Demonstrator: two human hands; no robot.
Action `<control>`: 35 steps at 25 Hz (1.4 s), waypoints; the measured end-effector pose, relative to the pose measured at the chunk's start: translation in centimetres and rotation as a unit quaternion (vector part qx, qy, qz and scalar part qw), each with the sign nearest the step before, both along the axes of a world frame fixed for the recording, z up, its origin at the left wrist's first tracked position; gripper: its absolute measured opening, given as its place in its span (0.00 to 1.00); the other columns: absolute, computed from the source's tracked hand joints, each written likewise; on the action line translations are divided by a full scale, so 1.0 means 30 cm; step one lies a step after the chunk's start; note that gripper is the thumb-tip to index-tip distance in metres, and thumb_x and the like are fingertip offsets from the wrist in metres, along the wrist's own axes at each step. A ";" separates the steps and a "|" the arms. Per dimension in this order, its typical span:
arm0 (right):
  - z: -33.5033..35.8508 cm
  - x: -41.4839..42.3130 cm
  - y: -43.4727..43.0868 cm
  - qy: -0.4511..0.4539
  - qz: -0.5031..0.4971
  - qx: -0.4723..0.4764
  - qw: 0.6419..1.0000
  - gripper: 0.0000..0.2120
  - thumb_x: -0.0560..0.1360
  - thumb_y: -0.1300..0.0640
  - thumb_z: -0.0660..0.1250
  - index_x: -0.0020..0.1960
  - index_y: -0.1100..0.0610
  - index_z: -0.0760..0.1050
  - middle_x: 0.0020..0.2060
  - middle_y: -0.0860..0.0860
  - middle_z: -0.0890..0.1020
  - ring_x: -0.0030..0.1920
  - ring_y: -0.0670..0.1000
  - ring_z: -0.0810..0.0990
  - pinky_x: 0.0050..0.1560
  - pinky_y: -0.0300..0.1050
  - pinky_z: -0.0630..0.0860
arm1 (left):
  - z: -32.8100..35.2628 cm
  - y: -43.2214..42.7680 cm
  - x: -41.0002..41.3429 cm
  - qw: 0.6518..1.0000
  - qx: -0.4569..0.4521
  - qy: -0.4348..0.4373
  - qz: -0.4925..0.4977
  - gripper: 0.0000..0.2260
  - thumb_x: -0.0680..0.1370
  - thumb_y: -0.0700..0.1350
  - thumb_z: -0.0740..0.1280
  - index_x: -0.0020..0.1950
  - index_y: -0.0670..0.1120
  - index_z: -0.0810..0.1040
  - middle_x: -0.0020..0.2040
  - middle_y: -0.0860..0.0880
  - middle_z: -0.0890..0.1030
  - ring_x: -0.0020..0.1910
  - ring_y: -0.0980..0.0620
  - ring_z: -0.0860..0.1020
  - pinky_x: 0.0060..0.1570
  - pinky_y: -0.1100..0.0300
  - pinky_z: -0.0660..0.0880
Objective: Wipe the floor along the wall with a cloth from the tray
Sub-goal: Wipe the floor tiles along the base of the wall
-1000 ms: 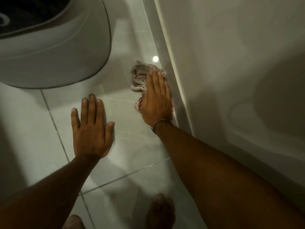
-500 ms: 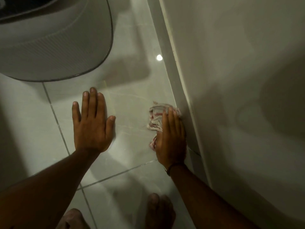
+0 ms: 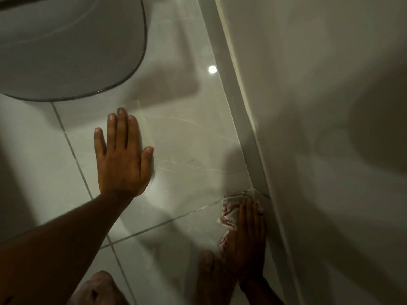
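Observation:
A crumpled white cloth with red marks (image 3: 230, 211) lies on the glossy tiled floor (image 3: 189, 150), against the skirting (image 3: 242, 119) at the foot of the wall (image 3: 319, 106). My right hand (image 3: 247, 241) presses flat on top of the cloth, fingers together and pointing away from me; part of the cloth is hidden under the palm. My left hand (image 3: 123, 157) rests flat on the floor to the left, fingers spread, holding nothing. No tray is in view.
A large rounded grey object (image 3: 66, 47) fills the upper left above the floor. My two bare feet (image 3: 207, 276) (image 3: 99, 289) are at the bottom edge, the right one touching my right hand. Grout lines cross the tiles.
My right hand has dragged the cloth along the skirting toward me, from far up the wall to near my right foot. The left hand has stayed planted.

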State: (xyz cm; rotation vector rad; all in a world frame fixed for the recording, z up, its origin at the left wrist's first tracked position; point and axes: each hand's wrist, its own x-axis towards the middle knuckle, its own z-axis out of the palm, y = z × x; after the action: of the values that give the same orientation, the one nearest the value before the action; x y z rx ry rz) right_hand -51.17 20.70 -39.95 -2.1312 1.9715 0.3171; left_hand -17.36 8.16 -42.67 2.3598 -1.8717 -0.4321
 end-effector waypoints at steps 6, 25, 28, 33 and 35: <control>0.038 0.116 -0.230 -0.037 0.039 0.028 0.998 0.45 0.68 0.49 0.59 0.83 0.61 0.58 0.83 0.60 0.58 0.82 0.62 0.60 0.78 0.61 0.63 | -0.007 0.006 0.002 1.000 -0.007 -0.004 -0.003 0.36 0.87 0.59 0.49 0.91 0.40 0.47 0.91 0.39 0.46 0.91 0.40 0.44 0.87 0.35 0.44; 0.040 0.357 -0.503 -0.072 -0.062 0.001 0.995 0.40 0.76 0.49 0.57 0.85 0.56 0.50 0.85 0.54 0.56 0.84 0.57 0.55 0.82 0.59 0.58 | 0.001 0.005 0.003 1.000 -0.010 -0.005 -0.001 0.36 0.87 0.58 0.51 0.90 0.38 0.51 0.91 0.38 0.49 0.90 0.38 0.47 0.87 0.34 0.46; 0.039 0.289 -0.338 -0.044 -0.088 0.021 0.995 0.37 0.79 0.50 0.56 0.85 0.56 0.49 0.85 0.53 0.55 0.84 0.55 0.55 0.80 0.60 0.62 | -0.001 0.001 0.004 1.000 -0.014 -0.006 -0.005 0.36 0.87 0.58 0.51 0.90 0.38 0.51 0.91 0.37 0.49 0.90 0.38 0.47 0.87 0.35 0.45; 0.052 0.399 -0.526 -0.072 -0.066 0.005 0.995 0.36 0.81 0.50 0.56 0.85 0.58 0.50 0.85 0.56 0.56 0.84 0.59 0.56 0.81 0.61 0.61 | -0.001 0.003 0.000 1.000 -0.016 -0.005 -0.007 0.36 0.87 0.58 0.50 0.90 0.39 0.50 0.91 0.38 0.48 0.91 0.39 0.46 0.87 0.36 0.44; 0.044 0.499 -0.731 -0.070 -0.028 0.008 0.997 0.38 0.81 0.47 0.59 0.85 0.58 0.48 0.85 0.57 0.54 0.84 0.59 0.53 0.83 0.59 0.56 | -0.003 0.003 0.005 1.000 -0.013 -0.004 -0.006 0.36 0.87 0.58 0.50 0.90 0.39 0.50 0.91 0.38 0.48 0.91 0.39 0.46 0.87 0.37 0.43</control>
State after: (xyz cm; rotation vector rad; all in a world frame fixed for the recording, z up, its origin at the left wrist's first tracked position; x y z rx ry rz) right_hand -36.19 -1.23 -38.62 -2.0247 1.9371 0.1683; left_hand -17.21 8.26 -42.77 2.3387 -1.8851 -0.3979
